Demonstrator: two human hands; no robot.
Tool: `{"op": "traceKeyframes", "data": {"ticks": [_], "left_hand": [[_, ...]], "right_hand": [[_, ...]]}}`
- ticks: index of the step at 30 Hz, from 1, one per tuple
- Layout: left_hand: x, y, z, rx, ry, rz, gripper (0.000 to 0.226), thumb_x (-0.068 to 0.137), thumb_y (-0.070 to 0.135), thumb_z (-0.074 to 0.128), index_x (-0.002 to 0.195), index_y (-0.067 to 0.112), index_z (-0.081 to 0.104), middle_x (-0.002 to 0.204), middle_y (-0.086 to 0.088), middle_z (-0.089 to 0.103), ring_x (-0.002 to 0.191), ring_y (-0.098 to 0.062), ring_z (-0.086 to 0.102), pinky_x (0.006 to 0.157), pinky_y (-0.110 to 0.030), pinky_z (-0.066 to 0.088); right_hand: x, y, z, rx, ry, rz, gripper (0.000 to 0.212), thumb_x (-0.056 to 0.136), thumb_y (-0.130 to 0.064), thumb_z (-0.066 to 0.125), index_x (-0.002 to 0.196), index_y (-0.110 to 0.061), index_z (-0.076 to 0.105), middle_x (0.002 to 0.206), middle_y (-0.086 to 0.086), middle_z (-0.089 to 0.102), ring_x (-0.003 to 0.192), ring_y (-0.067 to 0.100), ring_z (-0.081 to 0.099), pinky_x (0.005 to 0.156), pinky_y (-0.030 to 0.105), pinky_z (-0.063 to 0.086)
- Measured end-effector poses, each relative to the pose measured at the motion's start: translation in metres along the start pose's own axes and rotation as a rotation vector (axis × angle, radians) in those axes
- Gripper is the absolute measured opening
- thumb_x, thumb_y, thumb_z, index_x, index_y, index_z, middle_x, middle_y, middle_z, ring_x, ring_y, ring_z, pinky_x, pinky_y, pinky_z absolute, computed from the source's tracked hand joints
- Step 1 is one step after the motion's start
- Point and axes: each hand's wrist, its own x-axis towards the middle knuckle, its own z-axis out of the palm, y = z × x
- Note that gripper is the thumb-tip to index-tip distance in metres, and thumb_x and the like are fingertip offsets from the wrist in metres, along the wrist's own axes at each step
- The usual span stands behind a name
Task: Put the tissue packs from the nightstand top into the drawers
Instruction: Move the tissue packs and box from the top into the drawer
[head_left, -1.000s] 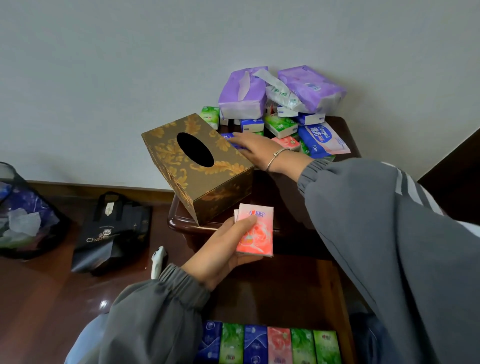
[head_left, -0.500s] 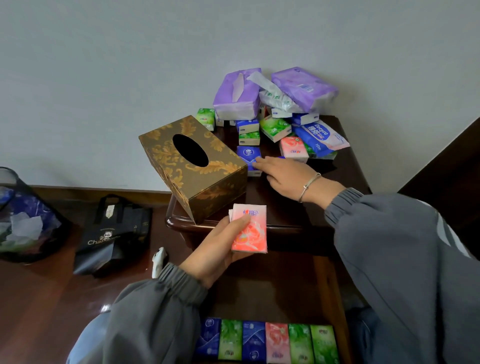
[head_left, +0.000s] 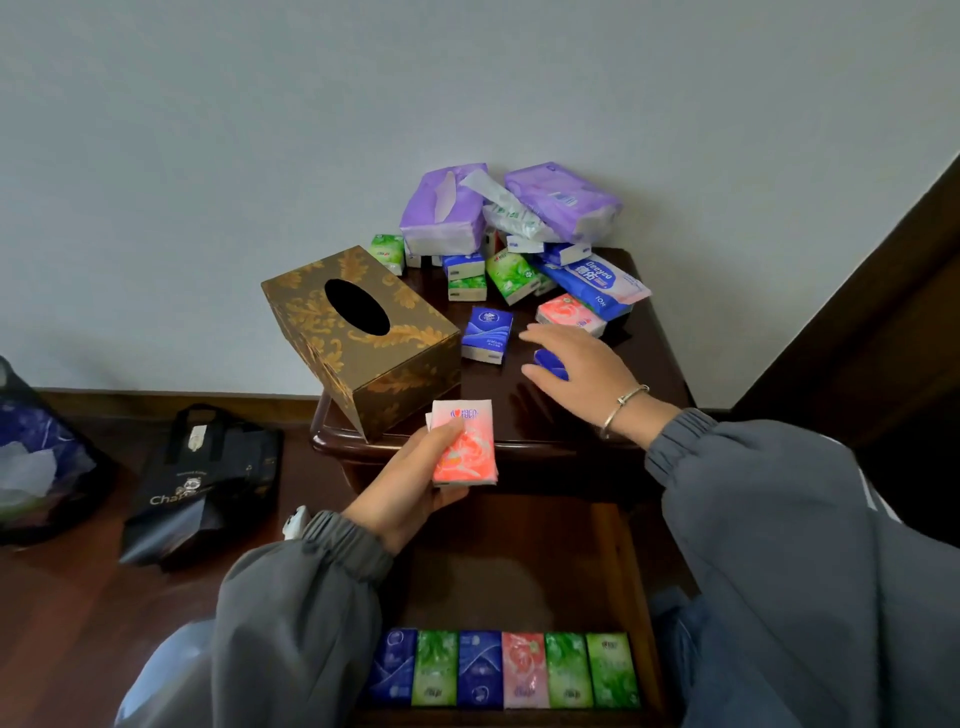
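Note:
The dark nightstand top (head_left: 524, 421) carries a heap of tissue packs: purple soft packs (head_left: 447, 208), green pocket packs (head_left: 511, 275), a pink pack (head_left: 569, 314) and a blue wipes pack (head_left: 592, 280). One blue pocket pack (head_left: 488, 332) lies alone beside the gold tissue box (head_left: 363, 332). My right hand (head_left: 582, 374) hovers low over the top, thumb and fingers around another blue pack (head_left: 550, 362), mostly hidden under the palm. My left hand (head_left: 410, 493) holds pink packs (head_left: 465, 447) at the nightstand's front edge. Below, the open drawer (head_left: 631, 561) holds a row of several packs (head_left: 498, 670).
A black shopping bag (head_left: 202, 478) and a dark see-through bag (head_left: 31, 457) sit on the wooden floor at left. A small white object (head_left: 295, 519) lies by my left sleeve. Dark wooden furniture (head_left: 857, 322) rises at right. The wall is right behind the nightstand.
My right hand has drawn back from the pile toward the front of the top, with a blue pack under it. Another blue pack now lies uncovered by the gold box. My left hand stays put.

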Motion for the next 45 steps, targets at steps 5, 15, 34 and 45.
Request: {"op": "traceKeyframes", "data": {"ticks": [5,15,34,45], "left_hand": [[-0.001,-0.001,-0.002,0.007,-0.025,0.018,0.054,0.09,0.048,0.051,0.133,0.015,0.049,0.124,-0.013,0.064,0.117,-0.025,0.059,0.096,-0.036,0.045],[0.008,-0.007,-0.01,0.043,-0.045,0.043,0.057,0.086,0.053,0.056,0.131,0.02,0.05,0.119,-0.011,0.066,0.115,-0.026,0.06,0.107,-0.047,0.039],[-0.001,-0.004,-0.002,-0.053,-0.002,0.067,0.044,0.093,0.041,0.052,0.131,0.017,0.049,0.125,-0.017,0.062,0.121,-0.031,0.056,0.108,-0.05,0.039],[-0.025,-0.003,-0.025,-0.078,-0.062,0.069,0.05,0.087,0.041,0.059,0.131,0.019,0.048,0.12,-0.014,0.066,0.113,-0.028,0.062,0.103,-0.048,0.046]], "right_hand": [[0.049,-0.028,0.003,-0.154,-0.121,0.01,0.068,0.083,-0.051,0.061,0.139,-0.02,0.039,0.142,0.002,0.044,0.13,0.023,0.041,0.104,0.043,0.038],[0.034,-0.018,0.002,-0.1,-0.374,-0.111,0.051,0.088,-0.041,0.059,0.134,-0.021,0.049,0.141,0.0,0.049,0.13,0.017,0.044,0.107,0.032,0.033],[-0.008,-0.02,-0.013,-0.002,0.075,0.633,0.057,0.075,-0.039,0.067,0.121,-0.013,0.046,0.117,0.013,0.059,0.104,0.035,0.058,0.073,0.031,0.04],[0.009,-0.064,0.004,-0.152,-0.114,0.568,0.08,0.081,-0.073,0.039,0.134,-0.013,0.038,0.136,0.013,0.041,0.116,0.036,0.05,0.086,0.045,0.046]]}}
